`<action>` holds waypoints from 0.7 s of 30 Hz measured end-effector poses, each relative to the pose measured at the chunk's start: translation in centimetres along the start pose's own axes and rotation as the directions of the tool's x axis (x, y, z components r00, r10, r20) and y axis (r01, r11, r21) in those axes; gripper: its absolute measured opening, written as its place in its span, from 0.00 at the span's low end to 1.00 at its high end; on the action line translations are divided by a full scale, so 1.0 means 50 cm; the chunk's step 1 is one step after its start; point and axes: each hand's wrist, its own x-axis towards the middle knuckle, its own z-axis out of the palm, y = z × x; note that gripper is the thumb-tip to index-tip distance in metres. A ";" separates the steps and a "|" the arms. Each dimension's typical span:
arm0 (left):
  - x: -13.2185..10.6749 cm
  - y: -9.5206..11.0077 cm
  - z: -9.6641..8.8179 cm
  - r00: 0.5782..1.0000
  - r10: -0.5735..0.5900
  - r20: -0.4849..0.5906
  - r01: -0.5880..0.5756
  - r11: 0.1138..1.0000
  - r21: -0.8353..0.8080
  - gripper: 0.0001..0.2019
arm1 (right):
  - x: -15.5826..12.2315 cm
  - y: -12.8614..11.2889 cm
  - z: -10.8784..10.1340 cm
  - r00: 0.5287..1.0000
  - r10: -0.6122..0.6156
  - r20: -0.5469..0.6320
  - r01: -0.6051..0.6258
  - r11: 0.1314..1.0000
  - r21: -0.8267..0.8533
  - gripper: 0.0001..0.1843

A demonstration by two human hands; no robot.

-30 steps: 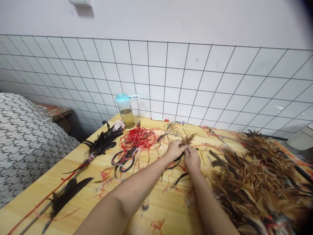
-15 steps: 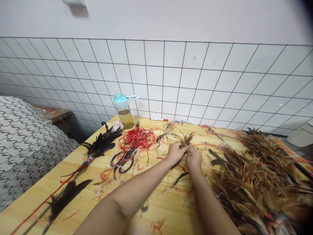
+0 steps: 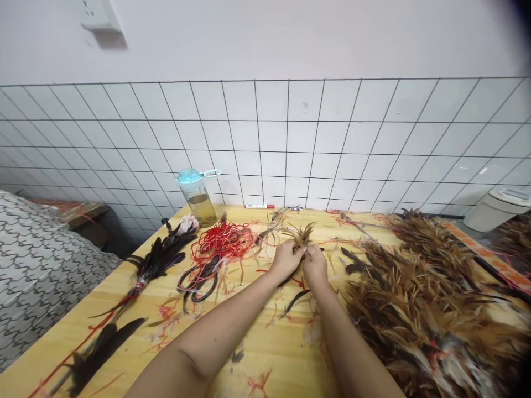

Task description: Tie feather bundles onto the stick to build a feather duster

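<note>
One wooden table (image 3: 136, 309) is seen, with one large heap of brown feathers (image 3: 418, 298) spread well to the right of the hands. One small brown feather tuft (image 3: 302, 235) is pinched between the left hand (image 3: 285, 258) and right hand (image 3: 316, 266), both closed on it, touching. One bottle (image 3: 198, 190) stands apart.

Camera view now tilted up and swung slightly right against a second ago: wall socket (image 3: 94, 14) newly in sight at 11 o'clock, a pale bin (image 3: 495, 209) showing more fully at 3 o'clock. Left hand (image 3: 285, 258) and right hand (image 3: 315, 265) pressed closer together on the small brown feather tuft (image 3: 302, 235) than before, fingertips now meeting, tuft held slightly lower toward the table (image 3: 274, 337).
</note>
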 end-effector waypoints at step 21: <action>0.080 0.022 -0.117 0.922 0.121 0.368 -0.256 0.903 0.344 0.08 | 0.025 0.006 0.004 0.999 0.045 -0.013 -0.035 0.899 0.436 0.14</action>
